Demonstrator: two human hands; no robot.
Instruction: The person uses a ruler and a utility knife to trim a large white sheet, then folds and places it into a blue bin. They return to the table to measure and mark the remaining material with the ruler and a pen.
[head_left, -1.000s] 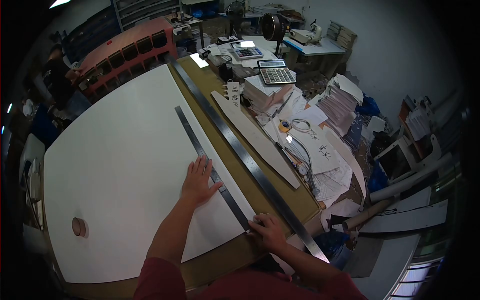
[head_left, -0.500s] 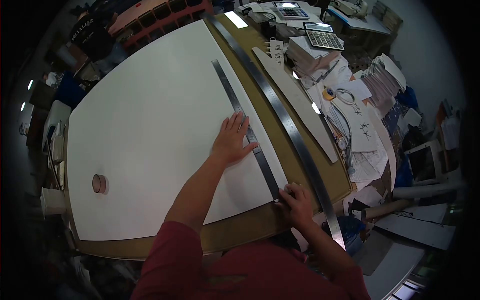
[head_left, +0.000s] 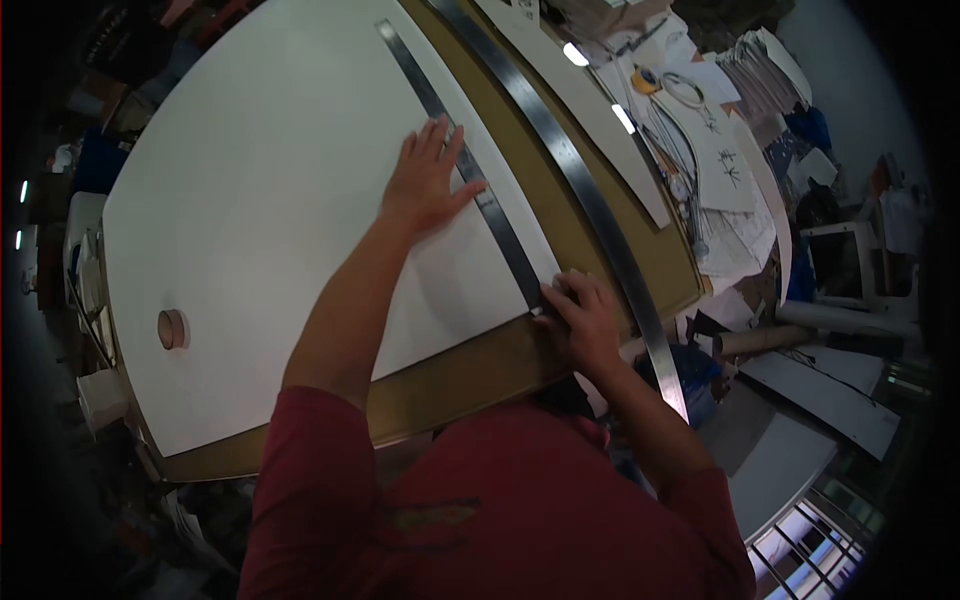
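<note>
So the short steel ruler (head_left: 505, 235) is lying flat on the big white sheet (head_left: 280, 180), close to the sheet's right edge and pretty much parallel to it. Its long axis runs from the near edge of the sheet, by the person's body, diagonally up and away toward the far end of the table (head_left: 470, 375). Both hands are on it, one at each spot. The left hand (head_left: 425, 180) sits about midway along, palm flat on the sheet to the left of the ruler, fingers open and spread, with the fingertips lying across the steel, so the ruler is right under the fingers there. The right hand (head_left: 585, 320) is at the near tip, right where the ruler meets the sheet's edge; the ruler stretches away from those fingers, up and to the left. Its fingers are bent with the tips on the end of the ruler, but I honestly can't tell if they're pinching it or just pressing on it. Just to the right, on the bare brown table, a much longer steel ruler (head_left: 585, 185) runs alongside without touching the short one. Further out there's a roll of tape (head_left: 172, 328) on the left of the sheet and a messy pile of papers (head_left: 720, 170) off to the right.
</note>
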